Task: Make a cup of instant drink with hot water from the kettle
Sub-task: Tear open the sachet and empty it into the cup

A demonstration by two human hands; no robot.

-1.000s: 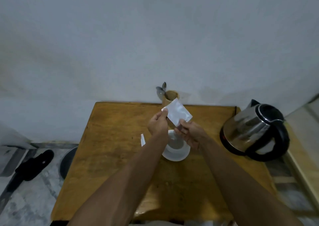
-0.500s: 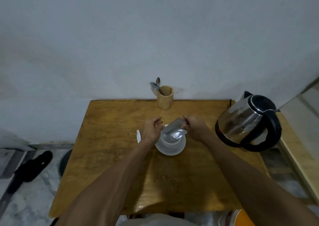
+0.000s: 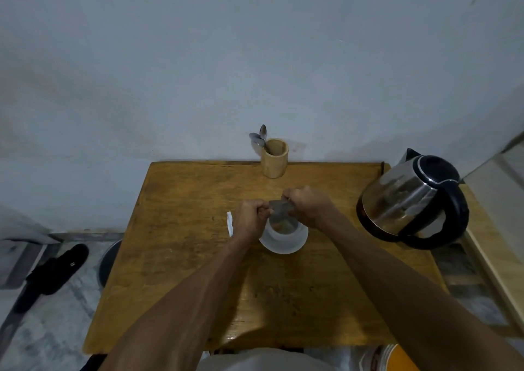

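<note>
Head view: both hands, left (image 3: 251, 219) and right (image 3: 307, 207), pinching sachet (image 3: 281, 211) over cup (image 3: 283, 233).

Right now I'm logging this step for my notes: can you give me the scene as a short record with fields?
left hand: pinching one end of the sachet
right hand: pinching the other end
sachet: held over the cup
cup: on a saucer, mid-table
kettle: right edge of table, untouched
spoons: in wooden holder by wall
torn strip: left of saucer
</note>
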